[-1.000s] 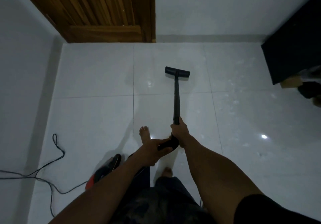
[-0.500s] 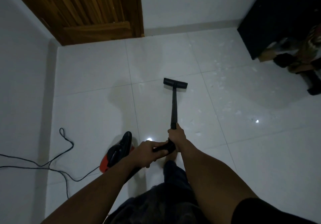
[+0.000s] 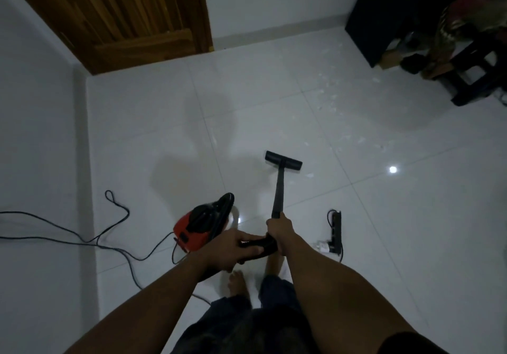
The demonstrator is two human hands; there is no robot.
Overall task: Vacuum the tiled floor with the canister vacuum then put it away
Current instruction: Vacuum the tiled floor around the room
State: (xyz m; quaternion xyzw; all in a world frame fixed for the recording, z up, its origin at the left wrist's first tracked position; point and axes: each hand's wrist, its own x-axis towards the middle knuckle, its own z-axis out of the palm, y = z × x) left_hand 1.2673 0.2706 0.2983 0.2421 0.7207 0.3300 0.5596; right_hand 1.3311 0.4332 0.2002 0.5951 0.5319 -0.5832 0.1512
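A black vacuum wand (image 3: 279, 191) slopes down from my hands to its flat floor nozzle (image 3: 283, 160), which rests on the white tiled floor (image 3: 411, 216). My right hand (image 3: 279, 228) grips the wand's upper end. My left hand (image 3: 233, 249) holds the black hose end (image 3: 260, 245) just behind it. The red and black canister (image 3: 201, 223) sits on the floor to the left of my hands. White scraps (image 3: 329, 98) lie scattered on the tiles beyond and right of the nozzle.
A black power cord (image 3: 90, 239) trails left from the canister along the white wall (image 3: 35, 134). A power strip (image 3: 335, 231) lies on the floor at my right. A wooden door (image 3: 123, 16) stands at the back left, dark furniture (image 3: 466, 51) at the back right. My bare feet (image 3: 238, 282) are below the hands.
The view has shifted back and to the right. The nozzle has been drawn toward me across the tiles, and the canister and power strip have come into fuller view. Both hands keep their grip.
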